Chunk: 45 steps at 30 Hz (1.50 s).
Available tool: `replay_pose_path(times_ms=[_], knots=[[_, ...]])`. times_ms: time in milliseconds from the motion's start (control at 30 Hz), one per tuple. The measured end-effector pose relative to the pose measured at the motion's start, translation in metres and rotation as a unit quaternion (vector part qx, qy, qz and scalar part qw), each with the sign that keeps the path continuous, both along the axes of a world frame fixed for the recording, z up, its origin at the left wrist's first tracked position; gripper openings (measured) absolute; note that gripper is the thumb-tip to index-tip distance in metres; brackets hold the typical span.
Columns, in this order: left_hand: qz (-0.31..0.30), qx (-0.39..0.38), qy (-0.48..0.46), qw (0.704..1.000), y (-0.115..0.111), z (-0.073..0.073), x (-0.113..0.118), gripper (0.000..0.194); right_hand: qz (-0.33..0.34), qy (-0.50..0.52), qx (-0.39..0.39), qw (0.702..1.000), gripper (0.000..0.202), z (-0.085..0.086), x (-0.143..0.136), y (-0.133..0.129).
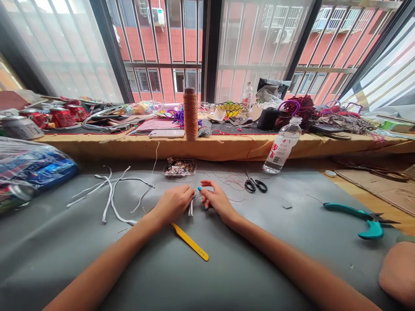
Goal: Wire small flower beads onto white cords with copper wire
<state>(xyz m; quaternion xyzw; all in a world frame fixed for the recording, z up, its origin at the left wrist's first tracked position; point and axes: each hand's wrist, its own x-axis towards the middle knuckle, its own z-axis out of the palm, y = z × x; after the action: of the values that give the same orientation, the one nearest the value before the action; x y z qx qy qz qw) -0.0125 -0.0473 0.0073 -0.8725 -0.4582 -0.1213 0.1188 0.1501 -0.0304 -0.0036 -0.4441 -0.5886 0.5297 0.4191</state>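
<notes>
My left hand (175, 202) is closed, its fingertips pinching a short piece of white cord (191, 210) whose two ends hang down side by side. Just to the right, my right hand (218, 203) has its thumb and fingers apart, with nothing visible between them. Yellow tweezers (190, 243) lie on the grey mat (253, 263), their tips hidden near my left wrist. Beyond my hands sits a clear tray of small beads and charms (179, 168). Longer white cords (112, 194) are spread out left of my left hand.
Black-handled scissors (256, 185) and loose thin thread (228, 179) lie right of the tray. A water bottle (281, 149) stands behind them, with teal pliers (356, 215) farther right. A brown thread spool (190, 114) stands on the cluttered ledge. Wrapped cans (32, 170) are at left.
</notes>
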Motion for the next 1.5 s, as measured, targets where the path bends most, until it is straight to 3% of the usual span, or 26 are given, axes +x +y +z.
replay_pose_path(times_ms=[267, 433, 600, 767, 833, 1000, 1200, 1333, 1500], knots=[[0.073, -0.091, -0.07, 0.991, -0.001, -0.001, 0.002, 0.022, 0.023, -0.08, 0.047, 0.995, 0.028, -0.001, -0.002, -0.002], [0.126, -0.148, -0.159, 0.968, 0.0, 0.004, 0.002, 0.023, 0.049, -0.123, 0.112, 0.985, 0.024, -0.002, -0.004, -0.005], [0.094, -0.255, -0.266, 0.925, 0.001, 0.011, 0.007, 0.031, 0.089, -0.164, 0.173, 0.967, 0.013, 0.002, -0.003, -0.01], [0.06, -0.335, -0.338, 0.878, -0.001, 0.017, 0.01, 0.041, 0.105, -0.185, 0.199, 0.957, 0.022, 0.003, -0.002, -0.011], [0.049, -0.375, -0.374, 0.847, -0.002, 0.019, 0.009, 0.045, 0.113, -0.191, 0.205, 0.953, 0.024, 0.003, -0.003, -0.011], [0.037, -0.462, -0.519, 0.719, -0.004, 0.022, 0.008, 0.043, 0.153, -0.216, 0.218, 0.939, 0.022, 0.003, -0.002, -0.014], [0.02, -0.508, -0.582, 0.635, -0.007, 0.023, 0.007, 0.037, 0.174, -0.24, 0.225, 0.928, 0.025, 0.004, 0.0, -0.018], [0.006, -0.507, -0.583, 0.634, -0.005, 0.022, 0.004, 0.032, 0.171, -0.257, 0.227, 0.924, 0.022, 0.001, -0.002, -0.016], [0.011, -0.478, -0.55, 0.685, -0.001, 0.017, 0.003, 0.026, 0.19, -0.27, 0.226, 0.916, 0.024, 0.002, -0.003, -0.016]])
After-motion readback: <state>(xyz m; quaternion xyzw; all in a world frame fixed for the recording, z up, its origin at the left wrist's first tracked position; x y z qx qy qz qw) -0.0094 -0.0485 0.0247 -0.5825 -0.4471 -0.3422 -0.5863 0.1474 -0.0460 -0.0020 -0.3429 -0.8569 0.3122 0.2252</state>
